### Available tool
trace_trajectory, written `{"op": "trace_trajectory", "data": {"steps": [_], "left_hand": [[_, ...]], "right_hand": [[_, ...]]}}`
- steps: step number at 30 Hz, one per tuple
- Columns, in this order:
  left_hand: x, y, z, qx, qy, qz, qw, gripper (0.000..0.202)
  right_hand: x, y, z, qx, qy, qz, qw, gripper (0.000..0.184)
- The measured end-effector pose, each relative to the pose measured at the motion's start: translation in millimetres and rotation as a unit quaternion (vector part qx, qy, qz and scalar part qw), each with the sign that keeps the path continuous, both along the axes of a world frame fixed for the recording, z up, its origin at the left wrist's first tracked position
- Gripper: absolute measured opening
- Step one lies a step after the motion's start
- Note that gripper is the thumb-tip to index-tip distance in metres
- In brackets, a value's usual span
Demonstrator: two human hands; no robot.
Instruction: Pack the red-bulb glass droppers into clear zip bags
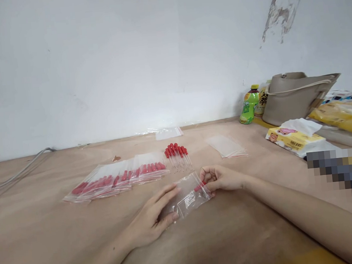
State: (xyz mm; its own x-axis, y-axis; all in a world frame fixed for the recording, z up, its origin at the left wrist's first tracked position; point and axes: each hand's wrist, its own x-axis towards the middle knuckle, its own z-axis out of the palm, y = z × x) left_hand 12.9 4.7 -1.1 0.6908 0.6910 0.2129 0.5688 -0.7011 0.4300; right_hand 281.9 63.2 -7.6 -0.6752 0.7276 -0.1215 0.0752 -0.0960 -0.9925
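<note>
A clear zip bag lies between my hands at the front of the table. My left hand grips its left end, thumb below and fingers above. At the bag's mouth on the right, the fingers of my right hand are pinched around the end of a red-bulbed dropper. The dropper's thin tube is hard to make out through the plastic. Just beyond the bag sits a bunch of loose droppers, red bulbs pointing away. On the left, filled zip bags overlap in a row, red bulbs showing through.
A stack of flat zip bags lies right of the droppers; another bag is by the wall. Farther right stand a green bottle, a grey bag and a tissue pack. A cable runs along the left.
</note>
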Motion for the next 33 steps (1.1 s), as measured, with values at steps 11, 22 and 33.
{"op": "trace_trajectory", "data": {"steps": [11,22,33], "left_hand": [[-7.9,3.1,1.5,-0.021,0.004,0.0,1.0,0.042],[-4.9,0.2,8.0,-0.052,-0.025,-0.006,0.998,0.01],[-5.9,3.6,5.7,-0.047,-0.015,-0.019,0.999,0.023]], "right_hand": [[-3.7,-6.7,0.4,0.134,-0.079,0.036,0.987,0.034],[3.9,-5.1,12.2,0.228,-0.085,0.077,0.967,0.03],[26.4,21.9,5.3,0.173,-0.201,-0.068,0.962,0.029]]}}
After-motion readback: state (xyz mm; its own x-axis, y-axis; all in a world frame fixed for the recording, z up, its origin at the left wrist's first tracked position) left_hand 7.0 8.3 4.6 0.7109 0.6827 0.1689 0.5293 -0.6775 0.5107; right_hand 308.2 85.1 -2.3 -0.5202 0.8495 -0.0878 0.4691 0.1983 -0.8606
